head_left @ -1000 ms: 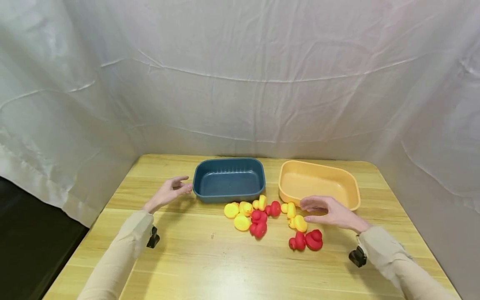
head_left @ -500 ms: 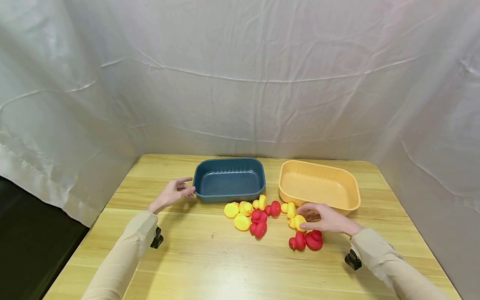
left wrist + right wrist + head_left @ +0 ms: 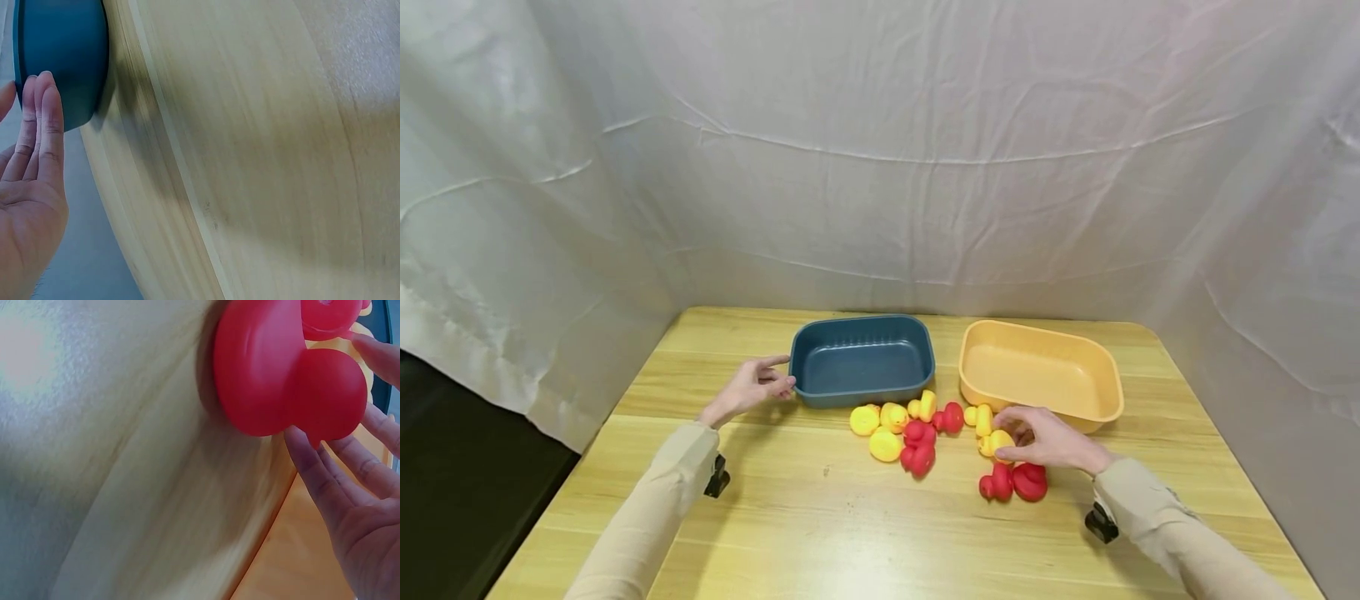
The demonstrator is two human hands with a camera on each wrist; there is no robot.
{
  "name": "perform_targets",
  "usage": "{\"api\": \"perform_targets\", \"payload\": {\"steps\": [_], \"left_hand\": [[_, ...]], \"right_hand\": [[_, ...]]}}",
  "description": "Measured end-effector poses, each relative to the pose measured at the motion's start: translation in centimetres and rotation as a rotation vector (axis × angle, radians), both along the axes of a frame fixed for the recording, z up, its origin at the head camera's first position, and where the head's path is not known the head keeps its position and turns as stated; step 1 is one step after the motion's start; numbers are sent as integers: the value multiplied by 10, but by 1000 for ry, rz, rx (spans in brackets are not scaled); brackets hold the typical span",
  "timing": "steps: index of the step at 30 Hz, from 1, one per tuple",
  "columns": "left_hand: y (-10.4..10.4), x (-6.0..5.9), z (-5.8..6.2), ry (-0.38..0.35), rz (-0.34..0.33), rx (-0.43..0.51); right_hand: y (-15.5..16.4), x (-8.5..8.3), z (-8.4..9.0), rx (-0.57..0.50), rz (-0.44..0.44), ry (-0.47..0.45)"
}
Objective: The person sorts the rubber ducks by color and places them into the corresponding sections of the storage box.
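Observation:
My left hand (image 3: 748, 389) is at the left end of the dark blue bin (image 3: 861, 398), fingers straight along its outer wall and thumb by the rim. The left wrist view shows those fingers (image 3: 49, 125) against the wall. My right hand (image 3: 1051, 437) has thumb and fingers on opposite sides of a yellow rubber duck (image 3: 1002, 443), pinching it on the table. Close by lie another yellow duck (image 3: 984, 419) and two red ducks (image 3: 1001, 481). A red duck (image 3: 331, 394) partly hides the pinched duck and the fingertips in the right wrist view.
An orange bin (image 3: 1116, 392) stands behind my right hand. Several yellow ducks (image 3: 885, 445) and red ducks (image 3: 917, 458) cluster before the blue bin. A white curtain (image 3: 880, 208) hangs behind the wooden table (image 3: 820, 533).
My right hand has come down and left from above the orange bin's front rim to the yellow duck. My left hand has moved slightly right against the blue bin.

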State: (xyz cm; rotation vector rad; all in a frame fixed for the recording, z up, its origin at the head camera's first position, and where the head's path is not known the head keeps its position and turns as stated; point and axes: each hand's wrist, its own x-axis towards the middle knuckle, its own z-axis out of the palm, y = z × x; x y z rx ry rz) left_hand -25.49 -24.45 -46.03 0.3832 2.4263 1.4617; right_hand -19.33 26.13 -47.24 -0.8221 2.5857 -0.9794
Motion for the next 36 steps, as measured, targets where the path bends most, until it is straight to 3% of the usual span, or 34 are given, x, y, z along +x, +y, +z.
{"api": "perform_targets", "payload": {"steps": [10, 20, 36], "left_hand": [[3, -1, 3, 6, 3, 14], [4, -2, 0, 13, -3, 27], [4, -1, 0, -2, 12, 42]], "right_hand": [[-2, 2, 5, 1, -14, 29], [-7, 1, 22, -25, -18, 43], [-30, -22, 50, -81, -64, 55]]}}
